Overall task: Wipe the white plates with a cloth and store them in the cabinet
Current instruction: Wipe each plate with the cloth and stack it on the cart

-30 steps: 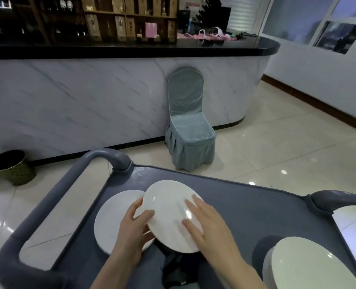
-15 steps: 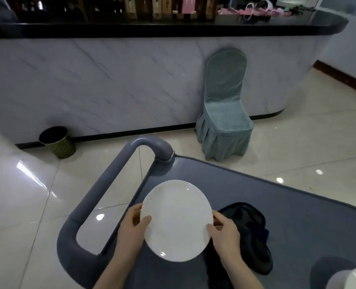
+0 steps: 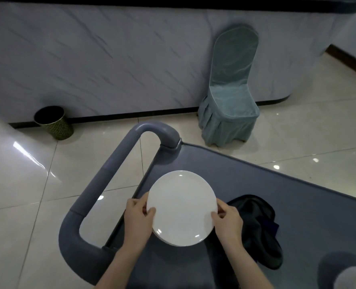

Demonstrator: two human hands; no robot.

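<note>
A round white plate (image 3: 182, 207) is held over the left end of the grey cart top (image 3: 256, 184), with a second plate edge showing just beneath its lower rim. My left hand (image 3: 138, 220) grips its left rim, thumb on top. My right hand (image 3: 228, 223) grips its right rim the same way. A dark cloth (image 3: 260, 230) lies crumpled on the cart just right of my right hand. Part of another white plate stack (image 3: 354, 278) shows at the bottom right corner.
The cart's curved grey handle (image 3: 102, 184) sticks out to the left. A teal covered chair (image 3: 229, 97) stands against the marble counter front (image 3: 110, 59). A dark waste bin (image 3: 54, 122) sits on the tiled floor at left.
The plate was lifted off the left stack area and both hands shifted to its rims. The view tilted down and left; the plate now sits nearer the cart's left edge.
</note>
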